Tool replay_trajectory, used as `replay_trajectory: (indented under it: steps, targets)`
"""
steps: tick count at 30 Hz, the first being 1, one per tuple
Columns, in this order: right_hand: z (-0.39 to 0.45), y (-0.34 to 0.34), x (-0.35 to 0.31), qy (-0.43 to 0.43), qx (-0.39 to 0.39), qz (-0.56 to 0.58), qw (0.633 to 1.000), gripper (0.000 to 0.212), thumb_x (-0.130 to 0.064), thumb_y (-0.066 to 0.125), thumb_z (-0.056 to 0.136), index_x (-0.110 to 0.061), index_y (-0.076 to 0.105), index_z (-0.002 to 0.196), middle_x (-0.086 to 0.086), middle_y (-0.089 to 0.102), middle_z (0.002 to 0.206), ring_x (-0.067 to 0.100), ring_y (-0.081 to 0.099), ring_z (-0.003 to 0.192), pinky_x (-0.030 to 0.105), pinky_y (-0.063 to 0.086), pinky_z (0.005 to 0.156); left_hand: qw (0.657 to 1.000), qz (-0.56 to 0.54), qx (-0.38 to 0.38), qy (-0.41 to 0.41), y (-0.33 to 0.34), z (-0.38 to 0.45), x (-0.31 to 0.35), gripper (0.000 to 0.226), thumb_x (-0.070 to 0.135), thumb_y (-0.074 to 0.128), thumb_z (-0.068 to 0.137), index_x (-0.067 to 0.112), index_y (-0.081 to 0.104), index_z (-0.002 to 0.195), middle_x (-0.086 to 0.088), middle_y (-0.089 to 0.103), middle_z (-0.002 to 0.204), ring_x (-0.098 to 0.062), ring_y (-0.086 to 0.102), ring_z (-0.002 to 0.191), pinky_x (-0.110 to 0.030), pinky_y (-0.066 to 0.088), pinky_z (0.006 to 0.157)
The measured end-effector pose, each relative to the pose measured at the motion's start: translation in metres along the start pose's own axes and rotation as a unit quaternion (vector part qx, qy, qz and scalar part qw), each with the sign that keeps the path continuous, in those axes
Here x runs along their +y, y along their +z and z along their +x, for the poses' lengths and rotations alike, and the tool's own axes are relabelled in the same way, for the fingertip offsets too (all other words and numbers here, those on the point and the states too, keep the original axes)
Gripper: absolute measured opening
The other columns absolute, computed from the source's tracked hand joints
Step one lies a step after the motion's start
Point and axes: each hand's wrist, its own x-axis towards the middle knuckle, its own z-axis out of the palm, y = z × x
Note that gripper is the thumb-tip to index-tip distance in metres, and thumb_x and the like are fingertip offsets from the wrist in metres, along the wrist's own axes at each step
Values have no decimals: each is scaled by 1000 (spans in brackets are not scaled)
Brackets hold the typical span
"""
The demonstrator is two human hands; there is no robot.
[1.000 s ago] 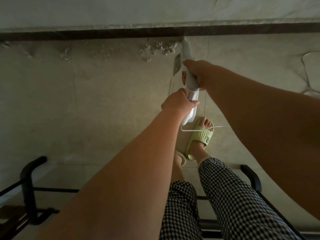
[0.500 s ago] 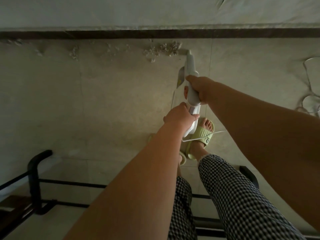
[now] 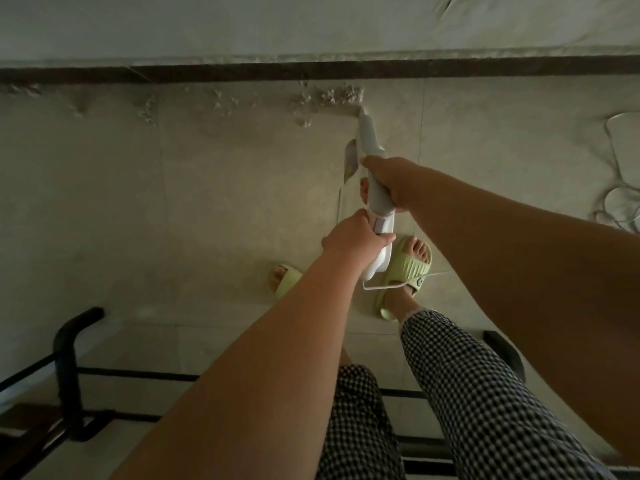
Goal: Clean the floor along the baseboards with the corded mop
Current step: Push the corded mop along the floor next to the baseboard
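Observation:
I look straight down the white mop handle (image 3: 370, 140). My right hand (image 3: 394, 183) grips its upper body, and my left hand (image 3: 353, 239) grips the lower grip just behind it. The mop's far end reaches the floor at a strip of foamy residue (image 3: 329, 97) lying along the dark baseboard (image 3: 311, 71). The mop head itself is hidden by the handle. A thin white cord (image 3: 391, 285) leaves the rear end of the handle and runs right.
My feet in pale green slippers (image 3: 410, 271) stand on beige tiles below the handle. A black metal frame (image 3: 69, 368) crosses the bottom of the view. Loops of loose cord (image 3: 620, 199) lie on the floor at the right edge.
The mop and both hands have drawn back from the baseboard toward me, leaving the foam strip ahead of the tip. My left foot has stepped out to the left.

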Motion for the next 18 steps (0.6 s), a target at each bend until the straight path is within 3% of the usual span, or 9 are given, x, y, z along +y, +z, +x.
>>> replay_trajectory:
  steps: [7,18]
  targets:
    - [11,3,-20,3,1,-18,1000,17,-24,56,94,-9,48,91,2,49,62,10,47,49,21,46,44,1000,2,7,19,-11,21,3,51,49,58,91,13,50,125,-5,62,118,-27,60,106,-41,49,91]
    - [17,15,-42,-4,6,-32,999,20,-26,55,95,-9,48,86,1,50,61,10,47,47,19,46,45,999,-20,19,33,-29,36,3,48,49,58,92,14,51,124,-3,62,114,-24,60,102,-38,49,88]
